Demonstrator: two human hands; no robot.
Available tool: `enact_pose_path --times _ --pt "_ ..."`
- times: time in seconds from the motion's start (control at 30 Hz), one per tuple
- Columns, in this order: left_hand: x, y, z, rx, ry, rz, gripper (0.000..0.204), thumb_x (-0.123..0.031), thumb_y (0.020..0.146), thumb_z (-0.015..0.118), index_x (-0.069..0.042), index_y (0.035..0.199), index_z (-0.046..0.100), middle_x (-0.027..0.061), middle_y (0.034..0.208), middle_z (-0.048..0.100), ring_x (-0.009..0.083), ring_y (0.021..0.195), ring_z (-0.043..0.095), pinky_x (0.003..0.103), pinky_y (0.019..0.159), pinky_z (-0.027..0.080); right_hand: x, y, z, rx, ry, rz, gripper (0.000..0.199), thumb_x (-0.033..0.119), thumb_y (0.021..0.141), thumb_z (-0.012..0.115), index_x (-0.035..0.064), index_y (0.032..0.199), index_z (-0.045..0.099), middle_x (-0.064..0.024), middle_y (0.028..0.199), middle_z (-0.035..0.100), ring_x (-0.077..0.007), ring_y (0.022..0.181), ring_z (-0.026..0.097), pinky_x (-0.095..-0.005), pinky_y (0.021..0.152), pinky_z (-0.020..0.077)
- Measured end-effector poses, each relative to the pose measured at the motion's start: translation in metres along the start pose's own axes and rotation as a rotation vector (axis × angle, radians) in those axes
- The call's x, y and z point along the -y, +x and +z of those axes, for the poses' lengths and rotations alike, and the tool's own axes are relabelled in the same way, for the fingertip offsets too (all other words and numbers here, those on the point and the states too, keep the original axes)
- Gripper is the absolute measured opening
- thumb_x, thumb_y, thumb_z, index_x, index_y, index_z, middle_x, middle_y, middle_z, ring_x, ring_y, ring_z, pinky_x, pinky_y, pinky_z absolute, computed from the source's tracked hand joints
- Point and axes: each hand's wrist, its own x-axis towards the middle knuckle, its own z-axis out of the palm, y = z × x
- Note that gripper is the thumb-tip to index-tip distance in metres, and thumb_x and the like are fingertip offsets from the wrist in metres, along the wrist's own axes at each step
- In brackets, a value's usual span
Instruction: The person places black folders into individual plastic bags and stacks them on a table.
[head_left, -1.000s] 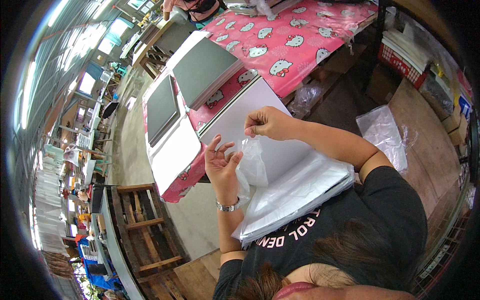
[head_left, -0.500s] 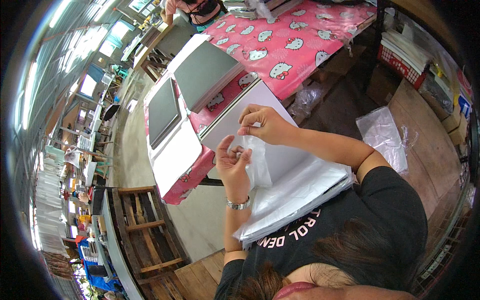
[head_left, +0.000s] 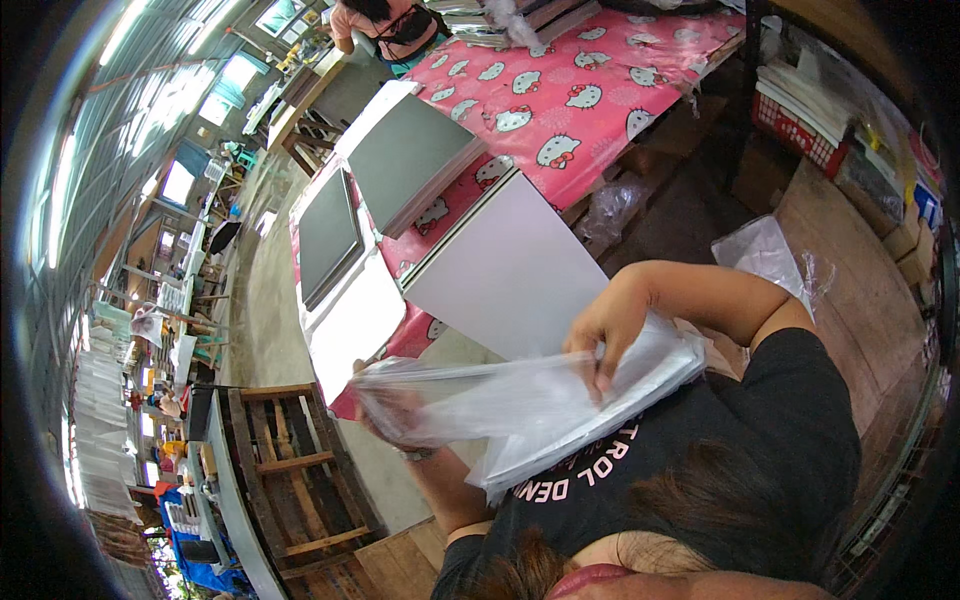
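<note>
A clear plastic bag (head_left: 480, 395) is stretched between my two hands in front of my chest. My left hand (head_left: 392, 405) is at its left end, seen only blurrily through the film, so whether it is inside or behind the bag is hard to tell. My right hand (head_left: 608, 330) bends downward with its fingers closed on the film at the bag's right end. Just under that hand a stack of clear plastic bags (head_left: 650, 375) leans against my black shirt. Beyond my hands a white board (head_left: 510, 270) lies at the edge of the pink table.
On the pink patterned tablecloth (head_left: 600, 125) lie a large grey-covered stack (head_left: 410, 150), a smaller dark panel (head_left: 330, 238) and white sheets (head_left: 355, 315). A wooden pallet (head_left: 290, 460) is at lower left, a red crate (head_left: 795, 125) at right. Another person (head_left: 395, 30) is at the far end.
My left hand has moved left and down, drawing the plastic bag out wide. My right hand has come down and right, from above the white board to the stack of bags.
</note>
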Motion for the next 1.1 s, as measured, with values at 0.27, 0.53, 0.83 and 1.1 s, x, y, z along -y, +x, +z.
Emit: enact_pose_path --times 0.27,0.53,0.83,1.1 --pt "-0.058 -0.037 0.082 0.478 0.285 -0.311 0.036 -0.013 0.079 0.066 0.003 0.11 0.056 0.0157 0.101 0.064 0.0243 0.086 0.064 0.036 0.075 0.053 0.016 -0.029 -0.024 -0.922 0.656 -0.018 0.025 0.03 0.087 0.061 0.0053 0.09 0.058 -0.0021 0.075 0.061 -0.0109 0.072 0.059 -0.0283 0.069 0.0484" --pt "-0.052 -0.047 0.114 0.907 0.78 -0.617 0.037 -0.031 0.084 0.06 0.003 0.098 0.062 0.0113 0.074 0.064 0.0207 0.062 0.06 0.033 0.055 0.052 0.026 -0.027 -0.034 -1.162 0.721 -0.362 0.018 0.023 0.089 0.06 0.0058 0.093 0.06 -0.0003 0.064 0.056 -0.0108 0.065 0.054 -0.0247 0.059 0.0433" --pt "-0.025 -0.028 0.047 0.637 -0.035 -0.564 0.028 -0.017 0.082 0.062 0.001 0.104 0.061 0.0143 0.095 0.065 0.0272 0.085 0.062 0.043 0.079 0.05 0.012 -0.043 -0.034 -0.7 0.363 -0.101 0.018 0.012 0.081 0.067 0.002 0.095 0.059 -0.0041 0.075 0.064 -0.0138 0.076 0.063 -0.0285 0.072 0.05" --pt "-0.041 0.036 0.073 0.321 0.042 0.058 0.036 -0.019 0.079 0.062 0.005 0.106 0.055 0.0198 0.098 0.06 0.0267 0.092 0.059 0.038 0.08 0.05 -0.01 -0.052 -0.065 -1.145 0.413 -0.157 0.039 0.0 0.076 0.054 0.0081 0.114 0.053 0.002 0.072 0.043 -0.0069 0.061 0.047 -0.021 0.052 0.0368"
